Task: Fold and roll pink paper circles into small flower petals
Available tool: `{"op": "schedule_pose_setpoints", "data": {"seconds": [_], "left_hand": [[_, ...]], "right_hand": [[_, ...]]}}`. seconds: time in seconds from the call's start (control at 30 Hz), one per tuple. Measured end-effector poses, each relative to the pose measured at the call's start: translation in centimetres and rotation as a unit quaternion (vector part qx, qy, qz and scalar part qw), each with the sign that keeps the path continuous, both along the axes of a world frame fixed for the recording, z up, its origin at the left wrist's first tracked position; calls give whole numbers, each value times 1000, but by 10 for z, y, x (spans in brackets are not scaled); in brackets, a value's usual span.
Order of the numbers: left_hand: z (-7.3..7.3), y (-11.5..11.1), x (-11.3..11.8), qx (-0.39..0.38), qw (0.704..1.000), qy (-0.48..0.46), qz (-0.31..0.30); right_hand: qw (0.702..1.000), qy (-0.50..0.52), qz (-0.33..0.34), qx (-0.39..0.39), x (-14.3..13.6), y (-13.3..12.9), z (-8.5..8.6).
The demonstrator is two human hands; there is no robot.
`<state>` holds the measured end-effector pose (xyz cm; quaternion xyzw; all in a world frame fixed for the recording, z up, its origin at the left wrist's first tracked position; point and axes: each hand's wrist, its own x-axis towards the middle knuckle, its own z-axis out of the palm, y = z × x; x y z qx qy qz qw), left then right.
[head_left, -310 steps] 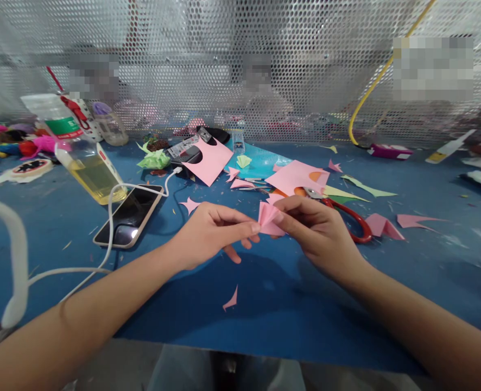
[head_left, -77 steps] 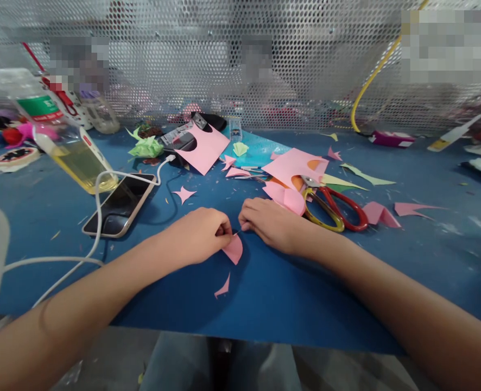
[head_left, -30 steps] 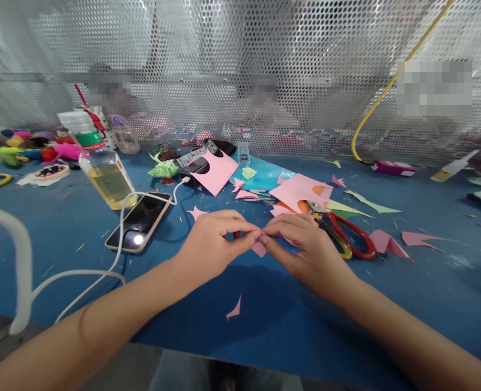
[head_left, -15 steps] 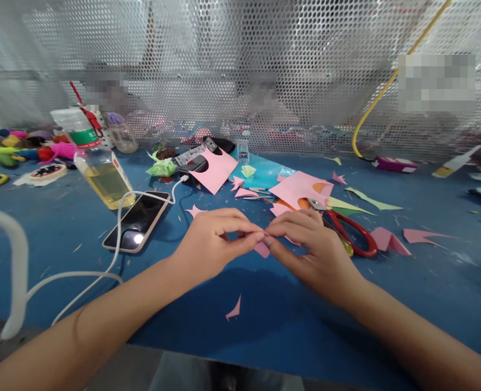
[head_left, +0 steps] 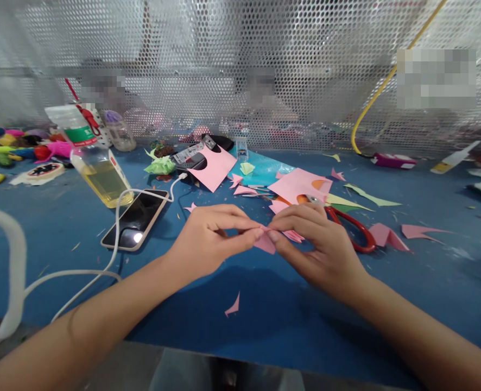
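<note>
Light is bright and even, falling from above and behind the perforated metal screen (head_left: 240, 65), which glows pale and washed out. Soft shadows lie on the blue table (head_left: 265, 304) under the left hand (head_left: 208, 239) and right hand (head_left: 317, 244). A small glare spot shines on the phone (head_left: 134, 220) screen. The wide lens bends the scene at the edges: the white cable (head_left: 12, 271) at the left looks swollen and blurred, and both forearms stretch near the bottom corners. Patches behind the screen are pixelated, and the centre is fairly sharp
</note>
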<state>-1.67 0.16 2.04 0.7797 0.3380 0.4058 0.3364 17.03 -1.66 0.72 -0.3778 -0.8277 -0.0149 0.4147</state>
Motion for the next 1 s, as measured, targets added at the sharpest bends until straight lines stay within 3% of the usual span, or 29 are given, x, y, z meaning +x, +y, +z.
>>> {"op": "schedule_pose_setpoints", "data": {"seconds": [0.3, 0.5, 1.0], "left_hand": [[0, 0, 2, -22, 1000, -19, -3], [0, -1, 2, -77, 995, -56, -35], [4, 0, 3, -167, 982, -57, -68]], "right_hand": [[999, -26, 25, 37, 2, 0, -1], [998, -33, 24, 41, 3, -3, 0], [998, 60, -20, -7, 2, -2, 3]]}}
